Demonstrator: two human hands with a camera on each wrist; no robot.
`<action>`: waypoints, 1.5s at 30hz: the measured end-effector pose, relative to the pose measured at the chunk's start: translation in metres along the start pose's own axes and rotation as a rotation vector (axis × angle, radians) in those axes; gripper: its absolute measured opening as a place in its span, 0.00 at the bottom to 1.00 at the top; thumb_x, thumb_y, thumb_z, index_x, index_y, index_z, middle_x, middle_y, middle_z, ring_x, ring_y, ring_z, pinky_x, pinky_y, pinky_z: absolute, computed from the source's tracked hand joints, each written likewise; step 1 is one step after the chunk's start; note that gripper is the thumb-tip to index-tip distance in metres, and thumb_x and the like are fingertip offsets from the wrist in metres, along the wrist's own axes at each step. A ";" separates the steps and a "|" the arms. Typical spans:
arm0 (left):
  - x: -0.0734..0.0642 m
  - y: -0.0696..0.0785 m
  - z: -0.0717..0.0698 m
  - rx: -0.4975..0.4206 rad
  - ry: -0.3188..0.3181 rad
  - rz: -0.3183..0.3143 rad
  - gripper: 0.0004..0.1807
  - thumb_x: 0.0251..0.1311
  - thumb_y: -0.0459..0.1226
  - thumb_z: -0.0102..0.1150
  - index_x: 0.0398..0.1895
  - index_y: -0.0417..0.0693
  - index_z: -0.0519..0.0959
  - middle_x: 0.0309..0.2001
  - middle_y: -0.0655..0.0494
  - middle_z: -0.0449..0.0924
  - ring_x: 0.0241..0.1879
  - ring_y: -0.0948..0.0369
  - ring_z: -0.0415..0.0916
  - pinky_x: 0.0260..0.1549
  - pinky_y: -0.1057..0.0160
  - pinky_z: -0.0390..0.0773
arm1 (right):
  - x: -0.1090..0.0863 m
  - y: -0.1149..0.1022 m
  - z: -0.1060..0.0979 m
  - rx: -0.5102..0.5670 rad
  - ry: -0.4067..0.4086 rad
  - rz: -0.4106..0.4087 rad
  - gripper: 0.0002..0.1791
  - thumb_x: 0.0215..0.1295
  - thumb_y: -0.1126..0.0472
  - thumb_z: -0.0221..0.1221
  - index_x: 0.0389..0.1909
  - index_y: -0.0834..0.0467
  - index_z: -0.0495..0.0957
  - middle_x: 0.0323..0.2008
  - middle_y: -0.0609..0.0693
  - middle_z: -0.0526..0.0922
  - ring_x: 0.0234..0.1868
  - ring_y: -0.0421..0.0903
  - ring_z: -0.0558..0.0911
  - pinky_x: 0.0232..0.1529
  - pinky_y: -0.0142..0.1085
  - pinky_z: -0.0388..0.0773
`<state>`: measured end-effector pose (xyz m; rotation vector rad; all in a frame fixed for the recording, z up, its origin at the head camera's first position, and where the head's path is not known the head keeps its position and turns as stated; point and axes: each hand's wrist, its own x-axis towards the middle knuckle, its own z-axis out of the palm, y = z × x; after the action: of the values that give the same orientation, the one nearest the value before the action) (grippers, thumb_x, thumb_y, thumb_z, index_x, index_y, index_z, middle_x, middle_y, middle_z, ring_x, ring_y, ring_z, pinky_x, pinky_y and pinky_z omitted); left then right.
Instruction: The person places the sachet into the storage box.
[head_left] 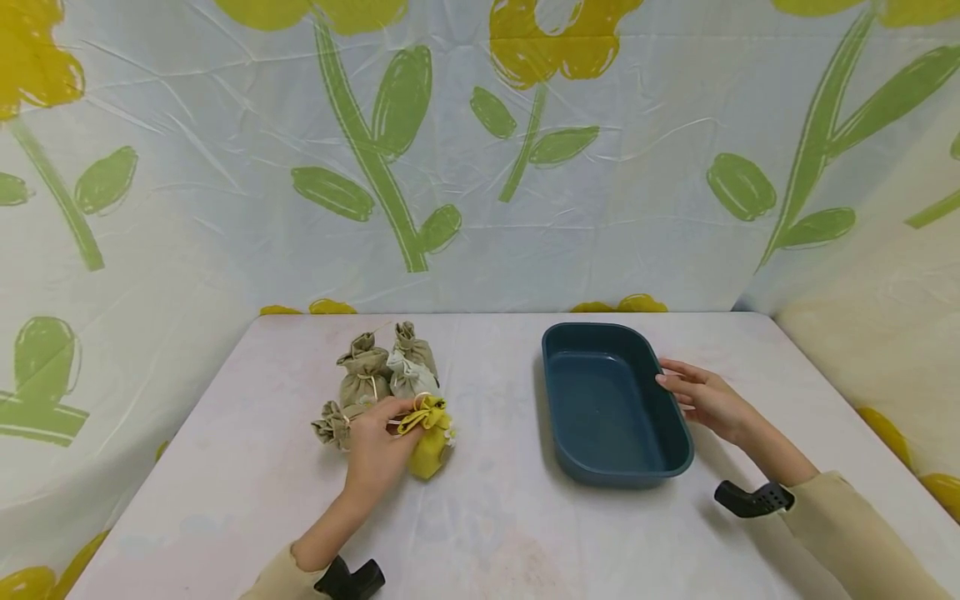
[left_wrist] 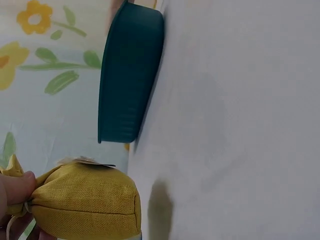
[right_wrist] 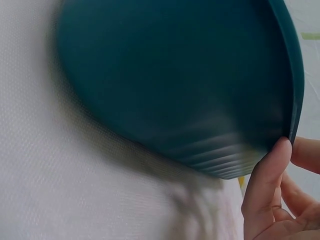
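My left hand pinches a small yellow drawstring pouch by its gathered neck. In the left wrist view the yellow pouch hangs above the tabletop with its shadow below, and a pale tag or trim shows on its side. A dark blue-green plastic basin stands on the right with nothing inside. At its right edge, my right hand holds the rim. The right wrist view shows the thumb against the outer wall of the basin and a finger over the rim.
Beside the left hand, several other pouches stand close together: an olive one, a pale grey one, a brownish one and a partly hidden one. A white cloth covers the table. Behind hangs a flower-print sheet.
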<state>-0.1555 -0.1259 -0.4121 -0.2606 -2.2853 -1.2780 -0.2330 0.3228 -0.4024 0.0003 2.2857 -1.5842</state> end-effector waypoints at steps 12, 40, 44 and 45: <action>0.013 0.027 0.019 -0.072 -0.084 -0.046 0.13 0.45 0.26 0.70 0.38 0.41 0.86 0.37 0.49 0.87 0.33 0.57 0.83 0.30 0.70 0.80 | 0.002 0.000 -0.002 0.045 -0.004 0.001 0.41 0.73 0.49 0.49 0.75 0.63 0.41 0.44 0.31 0.73 0.43 0.27 0.77 0.44 0.33 0.77; 0.067 0.085 0.073 -0.192 -0.280 -0.016 0.13 0.52 0.33 0.69 0.42 0.41 0.85 0.39 0.49 0.87 0.37 0.57 0.81 0.34 0.72 0.80 | 0.000 0.003 0.001 0.074 0.013 -0.013 0.39 0.73 0.48 0.50 0.75 0.60 0.46 0.42 0.31 0.75 0.43 0.28 0.77 0.45 0.35 0.74; 0.079 0.091 0.079 -0.198 -0.306 0.001 0.13 0.52 0.33 0.70 0.42 0.41 0.85 0.40 0.49 0.87 0.38 0.57 0.81 0.35 0.71 0.81 | 0.000 0.003 0.002 0.058 0.011 -0.004 0.39 0.73 0.48 0.50 0.75 0.60 0.45 0.43 0.33 0.74 0.43 0.29 0.76 0.46 0.35 0.73; 0.082 0.093 0.081 -0.201 -0.309 0.009 0.13 0.52 0.33 0.69 0.43 0.40 0.85 0.40 0.49 0.87 0.38 0.57 0.81 0.35 0.71 0.81 | 0.000 0.003 0.003 0.054 0.010 -0.002 0.40 0.72 0.47 0.50 0.75 0.60 0.45 0.44 0.33 0.74 0.43 0.29 0.76 0.46 0.35 0.72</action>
<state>-0.2157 -0.0145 -0.3360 -0.5740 -2.4008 -1.5571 -0.2315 0.3216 -0.4058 0.0199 2.2507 -1.6502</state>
